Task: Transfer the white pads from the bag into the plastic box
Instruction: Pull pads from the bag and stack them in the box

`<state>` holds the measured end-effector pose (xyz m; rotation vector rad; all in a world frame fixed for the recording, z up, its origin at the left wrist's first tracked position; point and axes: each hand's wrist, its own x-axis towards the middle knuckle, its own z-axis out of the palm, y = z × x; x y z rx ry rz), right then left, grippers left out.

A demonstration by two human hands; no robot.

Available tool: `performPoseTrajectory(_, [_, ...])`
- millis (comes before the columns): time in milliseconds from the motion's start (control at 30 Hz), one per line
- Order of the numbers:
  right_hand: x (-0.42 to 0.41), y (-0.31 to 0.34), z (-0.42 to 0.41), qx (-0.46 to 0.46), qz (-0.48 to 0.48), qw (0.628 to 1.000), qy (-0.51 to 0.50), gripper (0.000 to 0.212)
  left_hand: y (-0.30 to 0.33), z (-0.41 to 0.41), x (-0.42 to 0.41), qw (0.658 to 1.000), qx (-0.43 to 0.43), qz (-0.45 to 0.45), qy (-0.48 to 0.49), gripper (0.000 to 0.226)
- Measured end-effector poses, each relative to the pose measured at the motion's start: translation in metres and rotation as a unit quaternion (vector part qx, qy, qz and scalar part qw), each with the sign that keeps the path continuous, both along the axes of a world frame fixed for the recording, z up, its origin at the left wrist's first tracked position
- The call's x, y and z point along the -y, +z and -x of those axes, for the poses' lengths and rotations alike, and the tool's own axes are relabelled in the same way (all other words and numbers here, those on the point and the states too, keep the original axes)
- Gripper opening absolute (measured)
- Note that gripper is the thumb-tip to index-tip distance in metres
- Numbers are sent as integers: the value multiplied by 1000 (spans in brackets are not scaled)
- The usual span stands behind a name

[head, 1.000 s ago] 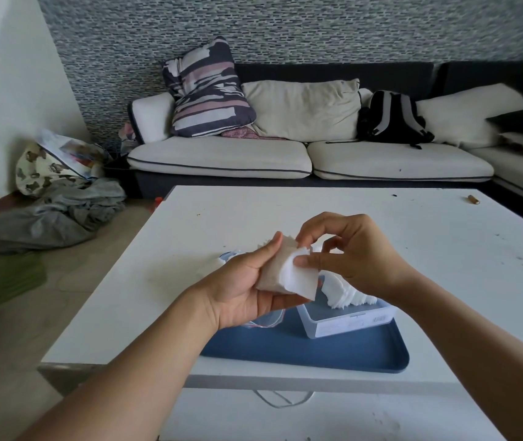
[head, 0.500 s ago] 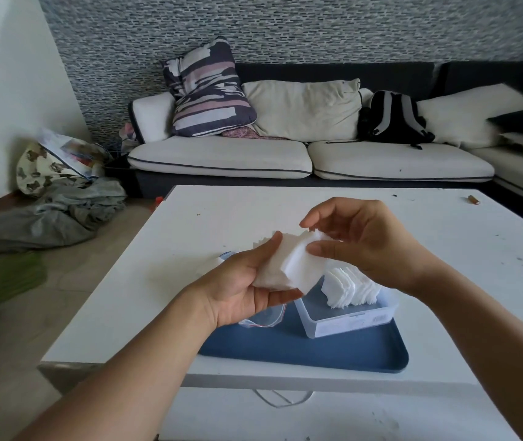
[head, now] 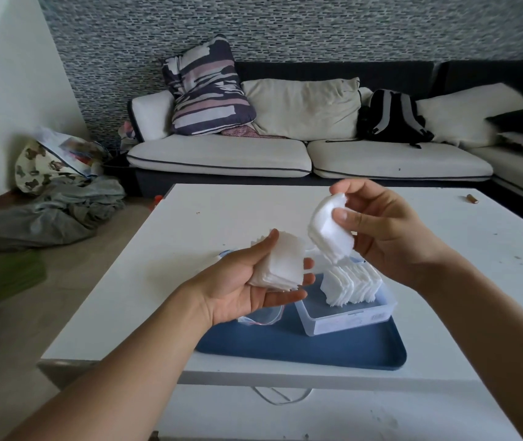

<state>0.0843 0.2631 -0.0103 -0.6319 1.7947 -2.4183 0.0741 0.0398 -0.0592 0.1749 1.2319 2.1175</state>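
Observation:
My left hand [head: 247,288] cradles a stack of white pads [head: 280,262] in its palm, above the left part of the blue tray [head: 301,348]. My right hand [head: 384,230] pinches a smaller bent bunch of white pads [head: 328,229] between thumb and fingers, held up over the clear plastic box [head: 352,316]. Inside the box a row of pads [head: 350,286] stands on edge at the far side. The clear zip bag [head: 261,316] lies flat on the tray under my left hand, mostly hidden.
The tray sits near the front edge of a white table [head: 190,237]. A small brown object [head: 471,198] lies at the table's far right. Behind is a sofa [head: 285,154] with cushions and a black backpack [head: 392,117]. Clothes and a bag lie on the floor at left.
My right hand has pulled a bunch of pads off the stack and lifted it up and to the right. My left hand keeps the remaining stack, a little lower.

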Motion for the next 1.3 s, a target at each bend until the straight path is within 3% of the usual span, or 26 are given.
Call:
performPoseTrajectory(233, [21, -16, -1, -32, -154, 987, -7, 31, -2, -4, -4, 998, -5, 4, -69, 48])
performPoseTrajectory(800, [20, -22, 5, -44, -176, 983, -38, 17, 1, -4, -5, 996, 11, -1, -92, 74])
performPoseTrajectory(967, [22, -26, 7, -69, -215, 972, -68, 23, 2, -9, -8, 998, -8, 11, -54, 53])
performPoseTrajectory(1100, [27, -32, 7, -143, -325, 929, -104, 48, 4, -9, -15, 998, -36, 52, 11, 27])
performPoseTrajectory(1233, [32, -25, 3, -13, -263, 963, -57, 66, 8, -6, -19, 991, -75, 107, -8, 40])
performPoseTrajectory(1300, [37, -25, -2, 46, -278, 959, -29, 55, 8, -8, -23, 987, -88, 136, -19, 41])
